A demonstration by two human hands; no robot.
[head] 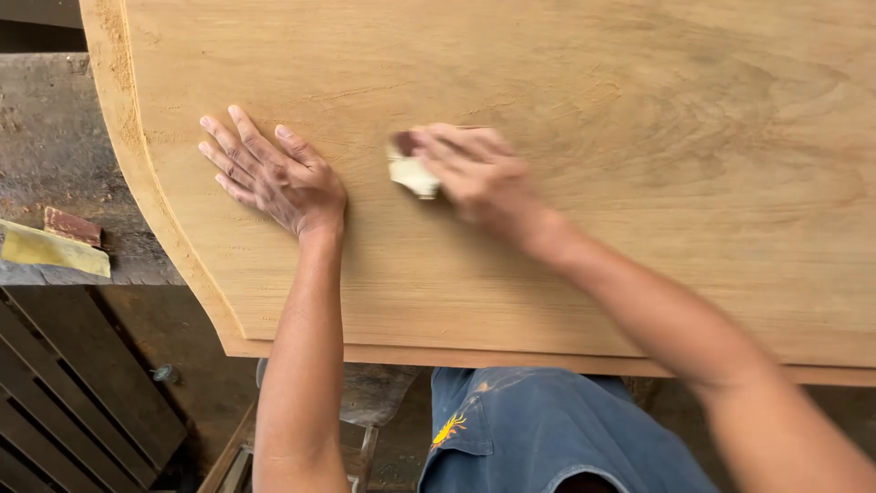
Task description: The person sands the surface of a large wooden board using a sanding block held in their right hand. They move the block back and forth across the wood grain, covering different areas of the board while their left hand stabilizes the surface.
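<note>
Fingers (239, 146) of the left hand (274, 173) spread flat on the wooden panel (584, 183), right hand (474, 169) just beside, blurred, fingers clenched over a pale sandpaper pad (412, 173) pressed against the wood.

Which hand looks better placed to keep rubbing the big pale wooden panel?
Probably the right hand: it grips the small folded cream sanding pad against the wooden panel. The left hand lies flat, empty.

L hand (274, 173) flat, fingers (228, 146) spread; R hand (470, 169) curled, both arms extended.
</note>
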